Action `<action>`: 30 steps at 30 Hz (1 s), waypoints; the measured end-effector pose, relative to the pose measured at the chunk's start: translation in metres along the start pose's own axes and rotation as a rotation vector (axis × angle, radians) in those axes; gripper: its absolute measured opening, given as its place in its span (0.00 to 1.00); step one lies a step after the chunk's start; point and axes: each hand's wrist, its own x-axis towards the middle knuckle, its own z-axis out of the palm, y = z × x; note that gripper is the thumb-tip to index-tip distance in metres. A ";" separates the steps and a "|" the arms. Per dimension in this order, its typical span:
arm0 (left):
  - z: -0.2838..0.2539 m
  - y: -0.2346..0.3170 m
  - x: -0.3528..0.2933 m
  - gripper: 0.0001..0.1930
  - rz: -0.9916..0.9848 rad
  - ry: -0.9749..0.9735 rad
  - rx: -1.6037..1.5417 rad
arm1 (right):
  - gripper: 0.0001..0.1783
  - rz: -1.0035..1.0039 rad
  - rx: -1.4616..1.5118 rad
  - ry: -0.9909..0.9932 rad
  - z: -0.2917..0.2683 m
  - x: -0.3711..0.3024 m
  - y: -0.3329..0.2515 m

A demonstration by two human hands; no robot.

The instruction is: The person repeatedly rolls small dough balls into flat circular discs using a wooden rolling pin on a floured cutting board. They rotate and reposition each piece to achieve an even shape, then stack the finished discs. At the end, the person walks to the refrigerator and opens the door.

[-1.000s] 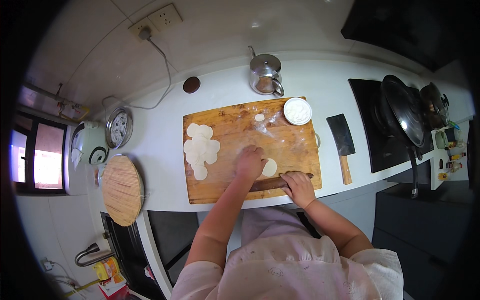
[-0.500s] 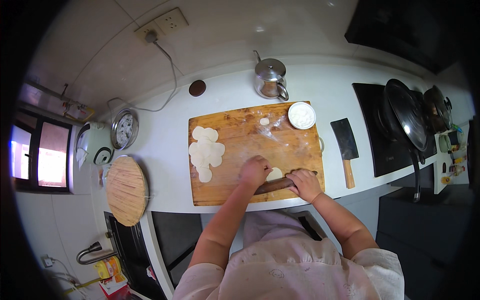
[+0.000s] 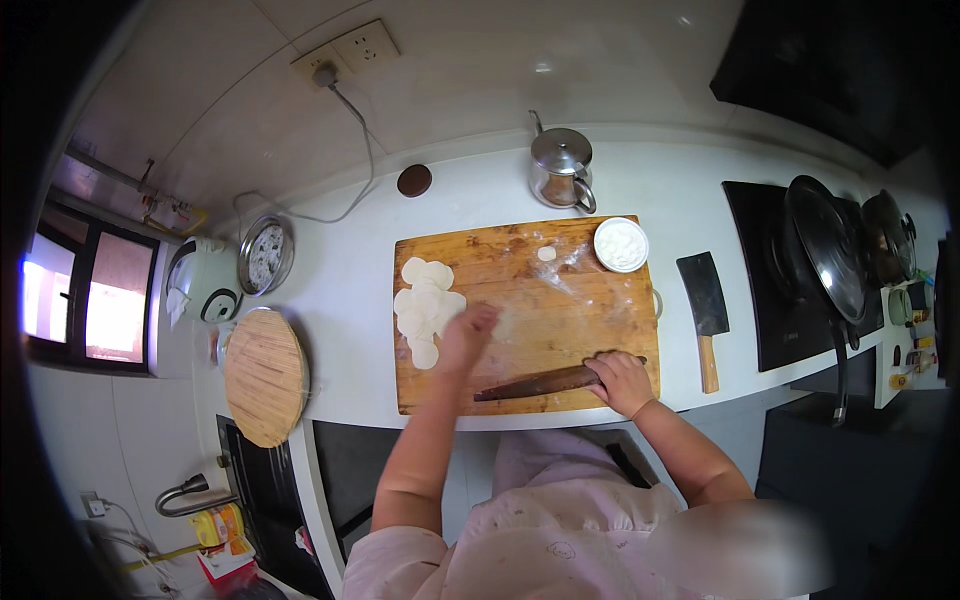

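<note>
On the wooden cutting board (image 3: 530, 330), my right hand (image 3: 620, 382) grips one end of a dark rolling pin (image 3: 535, 384) near the front edge. My left hand (image 3: 468, 337) is over the board's left part, beside an overlapping cluster of thin round dough wrappers (image 3: 426, 300). Motion smears its fingers, and I cannot make out anything in them. Farther back on the board is a small dough piece (image 3: 546, 254) amid scattered flour. A white bowl (image 3: 621, 245) of white flour stands at the far right corner.
A cleaver (image 3: 704, 300) lies right of the board, before the black cooktop (image 3: 765, 330) with its lidded pan (image 3: 828, 250). Behind stands a steel pot (image 3: 561, 165). At left are a metal bowl (image 3: 267, 256) and a round slatted lid (image 3: 264, 378).
My left hand has moved left, from beside the rolling pin to the wrapper cluster. The round wrapper by the pin is gone from that spot. My right hand stays on the pin.
</note>
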 end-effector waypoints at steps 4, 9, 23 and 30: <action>-0.052 -0.026 0.035 0.10 -0.034 0.259 0.131 | 0.27 -0.001 0.010 -0.010 0.000 0.000 0.000; -0.025 -0.013 0.068 0.12 0.143 0.272 0.417 | 0.27 -0.002 0.033 -0.005 0.001 0.000 0.002; 0.090 0.029 0.132 0.11 0.247 -0.082 0.501 | 0.29 -0.021 0.047 0.003 -0.003 0.000 0.004; 0.078 0.034 0.119 0.18 0.197 -0.262 0.456 | 0.29 -0.020 0.046 -0.014 -0.002 0.000 0.004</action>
